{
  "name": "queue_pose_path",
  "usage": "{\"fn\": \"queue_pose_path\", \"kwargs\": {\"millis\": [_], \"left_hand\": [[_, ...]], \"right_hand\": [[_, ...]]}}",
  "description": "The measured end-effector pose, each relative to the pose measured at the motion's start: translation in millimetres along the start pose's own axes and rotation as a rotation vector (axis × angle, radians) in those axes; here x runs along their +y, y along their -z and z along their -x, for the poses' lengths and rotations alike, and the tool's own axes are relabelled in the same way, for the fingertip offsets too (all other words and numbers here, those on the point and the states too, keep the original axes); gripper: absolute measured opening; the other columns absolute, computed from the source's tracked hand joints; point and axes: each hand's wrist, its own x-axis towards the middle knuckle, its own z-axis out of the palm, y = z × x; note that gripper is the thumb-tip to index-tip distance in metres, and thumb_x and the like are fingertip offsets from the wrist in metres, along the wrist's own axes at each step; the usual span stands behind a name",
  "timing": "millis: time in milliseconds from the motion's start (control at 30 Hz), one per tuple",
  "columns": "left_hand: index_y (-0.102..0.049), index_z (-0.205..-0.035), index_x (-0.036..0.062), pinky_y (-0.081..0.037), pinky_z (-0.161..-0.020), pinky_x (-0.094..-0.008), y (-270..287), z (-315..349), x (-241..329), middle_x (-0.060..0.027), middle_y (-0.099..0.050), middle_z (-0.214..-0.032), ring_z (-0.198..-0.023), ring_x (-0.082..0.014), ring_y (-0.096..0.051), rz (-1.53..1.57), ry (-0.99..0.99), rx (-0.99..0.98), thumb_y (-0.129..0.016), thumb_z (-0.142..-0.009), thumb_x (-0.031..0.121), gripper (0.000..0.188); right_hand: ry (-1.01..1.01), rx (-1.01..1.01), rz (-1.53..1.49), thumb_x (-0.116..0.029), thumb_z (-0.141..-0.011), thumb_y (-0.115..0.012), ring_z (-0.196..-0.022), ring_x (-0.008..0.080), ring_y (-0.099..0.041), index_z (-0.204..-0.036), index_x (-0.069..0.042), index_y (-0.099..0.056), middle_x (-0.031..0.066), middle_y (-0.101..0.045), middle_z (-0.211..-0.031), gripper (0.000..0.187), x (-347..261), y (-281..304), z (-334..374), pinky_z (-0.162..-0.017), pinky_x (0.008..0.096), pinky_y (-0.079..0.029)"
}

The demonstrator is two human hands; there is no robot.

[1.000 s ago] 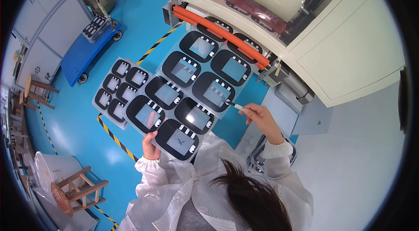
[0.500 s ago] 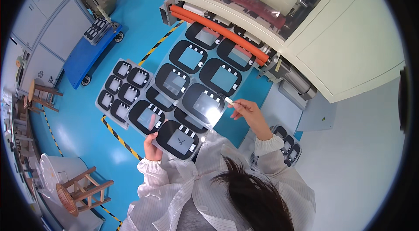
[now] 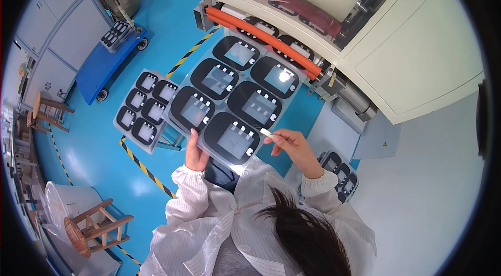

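Observation:
My left hand (image 3: 195,154) grips the near left edge of a clear plastic sheet (image 3: 238,168), thumb up on its face. Rounded black panels with pale windows and small white marks cover the sheet, which slants away toward the machine's orange roller (image 3: 265,38). At the sheet's near right edge, the thumb and fingers of my right hand (image 3: 292,146) pinch a small pale strip (image 3: 266,133). I cannot tell whether the strip is fixed to the sheet. Other sheets seem to lie directly beneath; their number is hidden.
A stack of similar sheets (image 3: 145,113) stands at the left on a support. More printed sheets (image 3: 340,174) lie low at the right. The cream machine (image 3: 412,41) fills the far right. A blue trolley (image 3: 107,64) and a wooden stool (image 3: 96,228) stand on the left floor.
The sheet in my left hand has moved right and away and now lines up with the upper one. Both overlap as one. My right hand has shifted slightly nearer, still pinching the strip.

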Motion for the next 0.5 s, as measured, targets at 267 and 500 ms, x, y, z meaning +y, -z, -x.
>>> {"fn": "queue_pose_path", "kwargs": {"millis": [267,500], "left_hand": [[-0.059,-0.112,-0.0036,-0.049,-0.087,-0.0337,15.1,13.6,16.1,-0.0145,-0.066,-0.104,-0.094,-0.0243,-0.064,-0.022,0.023,-0.004,-0.054,-0.09,0.018,0.03],[-0.059,-0.104,-0.0078,-0.049,-0.085,-0.0342,21.6,40.4,23.4,-0.0166,-0.066,-0.099,-0.089,-0.0266,-0.065,0.085,-0.015,0.077,-0.055,-0.082,0.014,0.031]], "right_hand": [[0.074,0.127,0.275,-0.016,-0.096,-0.05,-0.062,0.0114,-0.058,-0.1,0.001,-0.062,0.0053,-0.064,-0.073,0.021,1.3,-0.7,-23.9,-0.059,0.0243,-0.048],[0.427,0.419,0.815,-0.01,-0.092,-0.05,-0.056,0.0224,-0.057,-0.112,-0.007,-0.061,0.0127,-0.056,-0.063,0.023,-16.1,4.6,-123.2,-0.057,0.0302,-0.045]]}}
